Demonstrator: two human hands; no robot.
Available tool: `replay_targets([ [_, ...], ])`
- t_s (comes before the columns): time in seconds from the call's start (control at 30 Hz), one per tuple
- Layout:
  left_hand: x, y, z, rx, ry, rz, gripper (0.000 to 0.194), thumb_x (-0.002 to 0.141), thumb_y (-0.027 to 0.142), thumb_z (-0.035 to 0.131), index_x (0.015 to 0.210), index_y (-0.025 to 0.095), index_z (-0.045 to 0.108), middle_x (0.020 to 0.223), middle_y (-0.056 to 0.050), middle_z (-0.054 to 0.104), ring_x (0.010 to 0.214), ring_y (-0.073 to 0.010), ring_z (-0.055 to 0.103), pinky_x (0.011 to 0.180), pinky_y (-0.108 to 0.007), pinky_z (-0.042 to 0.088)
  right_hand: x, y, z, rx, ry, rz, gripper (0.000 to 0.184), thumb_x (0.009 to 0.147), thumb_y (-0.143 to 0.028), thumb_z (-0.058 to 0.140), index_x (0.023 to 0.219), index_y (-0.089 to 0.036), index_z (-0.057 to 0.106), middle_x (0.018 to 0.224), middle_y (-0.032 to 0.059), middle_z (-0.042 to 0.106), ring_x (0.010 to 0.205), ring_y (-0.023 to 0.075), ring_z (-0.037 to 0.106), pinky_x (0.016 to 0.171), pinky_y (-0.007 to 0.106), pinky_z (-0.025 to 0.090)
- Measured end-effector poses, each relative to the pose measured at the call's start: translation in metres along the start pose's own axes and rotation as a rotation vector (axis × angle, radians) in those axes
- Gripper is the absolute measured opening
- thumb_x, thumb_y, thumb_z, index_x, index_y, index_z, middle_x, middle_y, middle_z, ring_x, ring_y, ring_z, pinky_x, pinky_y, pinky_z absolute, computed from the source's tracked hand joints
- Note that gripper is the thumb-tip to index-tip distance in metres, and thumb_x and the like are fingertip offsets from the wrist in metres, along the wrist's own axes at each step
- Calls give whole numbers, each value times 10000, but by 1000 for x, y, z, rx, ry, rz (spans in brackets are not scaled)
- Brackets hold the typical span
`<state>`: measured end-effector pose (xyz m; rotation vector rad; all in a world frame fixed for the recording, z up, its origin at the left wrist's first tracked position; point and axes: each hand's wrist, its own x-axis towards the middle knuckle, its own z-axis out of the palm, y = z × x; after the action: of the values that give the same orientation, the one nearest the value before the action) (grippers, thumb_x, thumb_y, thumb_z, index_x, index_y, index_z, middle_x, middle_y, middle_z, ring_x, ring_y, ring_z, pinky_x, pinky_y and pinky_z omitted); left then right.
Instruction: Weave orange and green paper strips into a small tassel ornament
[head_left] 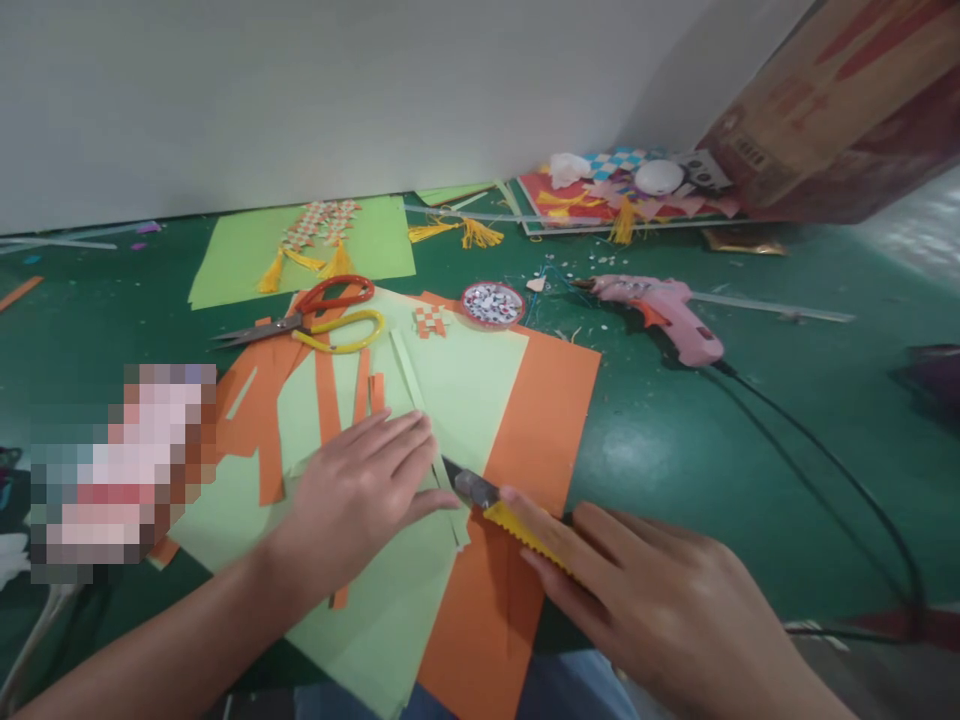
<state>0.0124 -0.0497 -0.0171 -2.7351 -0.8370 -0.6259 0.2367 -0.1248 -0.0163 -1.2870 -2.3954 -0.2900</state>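
Observation:
My left hand (375, 470) lies flat on the pale green paper (480, 385), fingers stretched out and thumb to the right. Its fingertips touch a narrow pale green strip (408, 370) that runs beneath the hand. In my right hand (645, 580) is a yellow utility knife (517, 525), its dark blade tip close to the strip, just right of my left hand. Whether the blade touches the paper I cannot tell. Under the green sheets lies orange paper (551, 410). Several orange strips (328, 395) are spread left of my left hand.
Scissors (337, 315) with red and yellow handles lie beyond my left hand. A bowl of small beads (493, 303) and a small woven orange piece (430, 321) sit behind the paper. A pink glue gun (667, 315) rests at right, its black cord (832, 450) trailing forward.

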Motion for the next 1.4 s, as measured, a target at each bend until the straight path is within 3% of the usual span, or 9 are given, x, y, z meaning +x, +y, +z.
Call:
replay_targets([
  [0.53,2,2,-3,31,-24,-35,390,914,463,485,949,119,664,1006,-106,738,944,-232,702,820,-360,582,6,3,1,-18,-35,2,431,998,-277,306,1032,-195,728,560,-10,585,402,85,462,431,280,284],
  [1.0,-1,2,-1,11,-28,-74,404,891,480,520,1032,121,641,1005,-116,731,939,-242,698,798,-350,573,14,7,7,-104,-57,13,431,993,-292,298,1081,-242,717,517,-24,526,375,88,468,430,276,260],
  [1.23,0,-1,-2,-40,-24,-15,417,888,468,530,1025,85,619,1000,-130,723,969,-247,681,876,-388,549,15,6,4,-82,-33,-4,437,997,-266,294,1052,-217,725,526,-20,546,387,83,470,426,269,287],
  [1.4,1,1,-5,-81,-18,19,272,912,368,544,955,111,622,904,-83,726,904,-208,690,891,-370,544,11,1,-1,-29,-24,-2,432,997,-256,302,1028,-192,728,560,-8,596,398,81,474,419,272,307],
])
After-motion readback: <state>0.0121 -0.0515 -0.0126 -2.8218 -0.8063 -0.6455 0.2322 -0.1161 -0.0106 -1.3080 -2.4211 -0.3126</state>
